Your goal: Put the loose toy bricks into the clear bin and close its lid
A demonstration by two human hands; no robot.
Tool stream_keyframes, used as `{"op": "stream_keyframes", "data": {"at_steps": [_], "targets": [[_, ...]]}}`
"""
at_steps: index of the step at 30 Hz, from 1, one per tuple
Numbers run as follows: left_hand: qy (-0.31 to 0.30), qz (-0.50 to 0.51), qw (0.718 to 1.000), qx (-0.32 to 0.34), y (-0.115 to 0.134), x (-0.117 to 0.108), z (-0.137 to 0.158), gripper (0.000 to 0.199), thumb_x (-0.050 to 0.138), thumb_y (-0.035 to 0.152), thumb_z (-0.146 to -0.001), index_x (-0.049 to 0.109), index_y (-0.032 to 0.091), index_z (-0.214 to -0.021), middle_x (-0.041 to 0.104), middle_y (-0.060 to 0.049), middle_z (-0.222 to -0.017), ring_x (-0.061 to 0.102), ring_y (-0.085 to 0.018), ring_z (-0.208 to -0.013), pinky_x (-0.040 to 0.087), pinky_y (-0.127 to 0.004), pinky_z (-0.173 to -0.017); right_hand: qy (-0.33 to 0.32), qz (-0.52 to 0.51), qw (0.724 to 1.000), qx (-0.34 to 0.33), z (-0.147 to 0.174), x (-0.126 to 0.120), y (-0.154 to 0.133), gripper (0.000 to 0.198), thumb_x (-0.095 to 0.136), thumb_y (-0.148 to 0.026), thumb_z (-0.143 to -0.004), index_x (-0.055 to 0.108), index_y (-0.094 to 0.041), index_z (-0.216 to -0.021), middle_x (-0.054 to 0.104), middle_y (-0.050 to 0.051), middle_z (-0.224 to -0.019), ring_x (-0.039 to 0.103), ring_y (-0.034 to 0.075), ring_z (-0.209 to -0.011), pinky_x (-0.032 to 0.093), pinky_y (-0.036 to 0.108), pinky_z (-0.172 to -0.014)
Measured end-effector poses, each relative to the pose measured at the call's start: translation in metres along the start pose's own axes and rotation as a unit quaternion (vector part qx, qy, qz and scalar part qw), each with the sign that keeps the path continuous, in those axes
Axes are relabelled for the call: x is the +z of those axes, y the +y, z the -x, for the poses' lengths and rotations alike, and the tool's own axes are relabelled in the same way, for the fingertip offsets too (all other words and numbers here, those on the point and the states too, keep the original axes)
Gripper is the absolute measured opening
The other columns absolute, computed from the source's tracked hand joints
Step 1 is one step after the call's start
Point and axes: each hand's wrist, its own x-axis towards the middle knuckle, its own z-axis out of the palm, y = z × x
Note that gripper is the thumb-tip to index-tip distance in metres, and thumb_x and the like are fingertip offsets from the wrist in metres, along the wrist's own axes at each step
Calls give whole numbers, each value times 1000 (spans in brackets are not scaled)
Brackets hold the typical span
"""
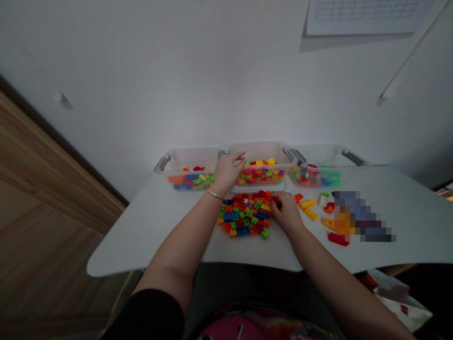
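Head cam — left hand (228,172) hangs loosely spread over the middle clear plastic bin (264,152), right hand (288,215) curls against multicoloured plastic bricks (244,215) — can't tell its grip.

You have dim, grey light; the wall (219,85) is darker toward the corners. Below the paper (361,21) you see a soft shadow. Your view's edges look stretched; at right, coarse pixels hide one patch (364,217).

1. On the paper sheet (364,16) fixed to the wall (212,71), a printed grid is shown; its entries cannot be read.
2. On the shirt (290,328), letter-like print is too dark to be read.
3. On the white bag (392,288), only a small dark mark is seen.
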Motion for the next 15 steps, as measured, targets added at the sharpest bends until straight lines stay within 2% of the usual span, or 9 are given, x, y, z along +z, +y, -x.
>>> {"op": "stream_keyframes", "data": {"at_steps": [5,8,11,15], "targets": [[109,96,988,51,11,-14,16,25,53,27,-93,66,20,-113,73,-7,-103,64,-18,-100,48,-35,-93,3,-3,1000,0,0,0,0,19,50,-20,-77,64,-19,-90,70,12,-98,60,28,-97,45,48,-91],[156,105,979,83,19,-30,37,26,49,26,-94,63,20,-115,71,-7,-104,64,-16,-98,49,-33,-90,4,5,1000,-2,1,0,1,20,50,-20,-78,64,-19,-92,69,12,-99,60,28,-98,45,48,-92],[160,49,980,110,16,-41,63,23,48,24,-93,65,20,-108,70,-6,-102,63,-17,-99,48,-35,-92,5,14,1000,-4,1,0,1,22,51,-20,-78,64,-18,-95,69,12,-100,60,28,-98,44,48,-92],[130,-44,983,119,-8,-43,89,23,47,20,-91,67,20,-102,71,-6,-98,62,-19,-97,47,-36,-90,4,23,1000,4,0,0,1,26,52,-23,-79,64,-17,-100,69,13,-103,59,28,-100,44,48,-94]]}}
